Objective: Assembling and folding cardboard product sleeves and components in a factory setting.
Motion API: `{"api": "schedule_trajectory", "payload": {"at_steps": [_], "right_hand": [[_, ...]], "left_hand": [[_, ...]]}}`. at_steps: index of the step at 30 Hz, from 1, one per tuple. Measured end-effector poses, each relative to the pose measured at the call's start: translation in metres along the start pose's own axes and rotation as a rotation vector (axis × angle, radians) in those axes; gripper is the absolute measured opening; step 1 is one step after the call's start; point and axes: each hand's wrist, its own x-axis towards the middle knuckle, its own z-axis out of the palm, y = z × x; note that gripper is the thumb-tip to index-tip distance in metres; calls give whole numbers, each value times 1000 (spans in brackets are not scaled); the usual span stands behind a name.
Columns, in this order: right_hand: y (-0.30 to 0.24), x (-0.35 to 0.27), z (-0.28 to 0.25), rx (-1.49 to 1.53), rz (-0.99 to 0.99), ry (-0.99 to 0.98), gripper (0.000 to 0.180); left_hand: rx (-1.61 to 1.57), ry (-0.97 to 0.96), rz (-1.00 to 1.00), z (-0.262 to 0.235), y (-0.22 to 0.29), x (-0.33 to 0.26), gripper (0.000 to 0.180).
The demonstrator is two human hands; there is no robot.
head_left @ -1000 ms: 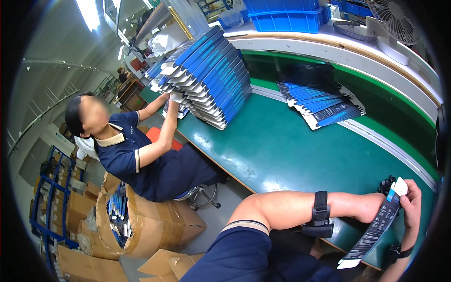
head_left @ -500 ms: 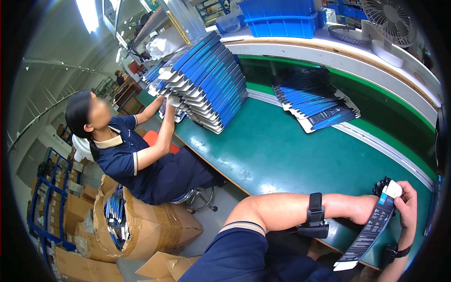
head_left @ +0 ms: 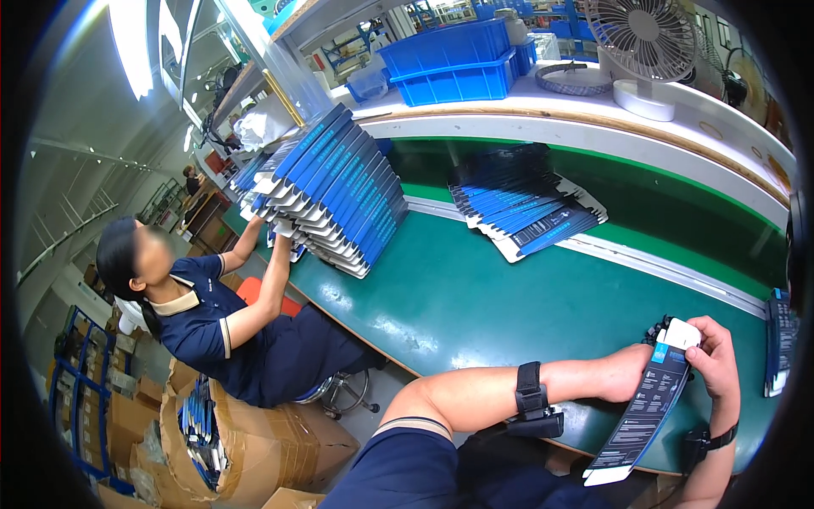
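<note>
A long, narrow black-and-blue carton point(head_left: 640, 416) with white end flaps slants in front of me, over the near edge of the bench. My left hand point(head_left: 627, 371) is closed at the carton's left side near its top, with its fingers mostly hidden behind it. On the other side my right hand point(head_left: 716, 355) pinches the upper white flap between thumb and fingers. A dark, bumpy bundle point(head_left: 658, 330) sticks out beside the carton's top, next to my left hand; its kind is hard to make out.
A tall stack of blue cartons point(head_left: 339, 191) stands on the green bench point(head_left: 475, 314) at the left, where a seated co-worker point(head_left: 220, 314) reaches into it. Flat cartons point(head_left: 543, 216) lie fanned out at the back. Blue bins point(head_left: 454, 68) and a fan point(head_left: 646, 51) occupy the shelf.
My view has turned, so the bench things sit further left and lower. Both hands keep hold of the carton, which is turned slightly. The co-worker's hands stay at the stack.
</note>
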Motion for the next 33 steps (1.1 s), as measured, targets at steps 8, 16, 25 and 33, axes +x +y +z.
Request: {"api": "schedule_trajectory", "payload": {"at_steps": [8, 16, 25, 33], "right_hand": [[-1, 2, 8, 26, 22, -6, 44], [1, 2, 9, 37, 32, -26, 43], [6, 2, 2, 7, 34, -24, 45], [13, 5, 1, -10, 23, 1, 47]], "left_hand": [[150, -5, 38, -5, 1, -1, 22], [231, 22, 11, -6, 1, -1, 23], [188, 60, 52, -5, -3, 2, 26], [252, 58, 101, -11, 4, -2, 23]]}}
